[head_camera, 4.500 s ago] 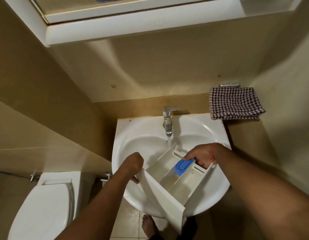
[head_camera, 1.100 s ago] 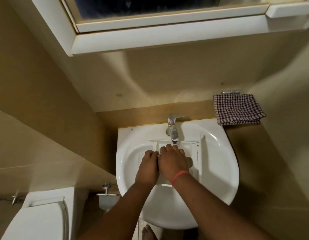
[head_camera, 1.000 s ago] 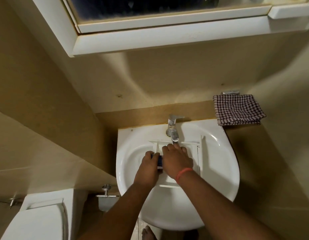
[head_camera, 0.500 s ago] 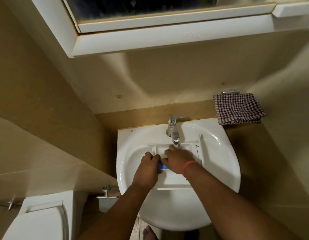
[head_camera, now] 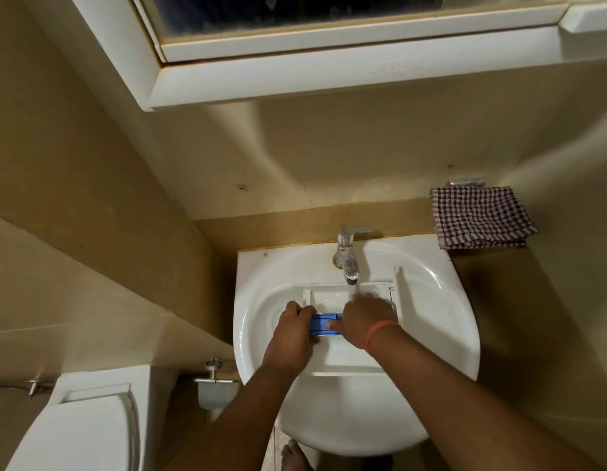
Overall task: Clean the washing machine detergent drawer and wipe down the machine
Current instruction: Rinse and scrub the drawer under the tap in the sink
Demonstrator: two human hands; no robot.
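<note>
Gripping the blue insert [head_camera: 323, 324] from both sides, left hand [head_camera: 294, 329] curled, right hand [head_camera: 362, 319] seemingly pinching.

Both hands cover the drawer's [head_camera: 349, 355] middle. Right fingers [head_camera: 370, 299] are motion-blurred. The toilet [head_camera: 81, 433] is cut off at the lower left edge.

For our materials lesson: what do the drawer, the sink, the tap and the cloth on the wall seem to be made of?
Drawer: likely matte white plastic, thin moulded walls, with a blue plastic insert.
Sink: probably glazed ceramic, glossy white with highlights.
Tap: shiny metal, mirror-like, perhaps chromed.
Cloth: woven fabric, checked, folded soft.
</note>
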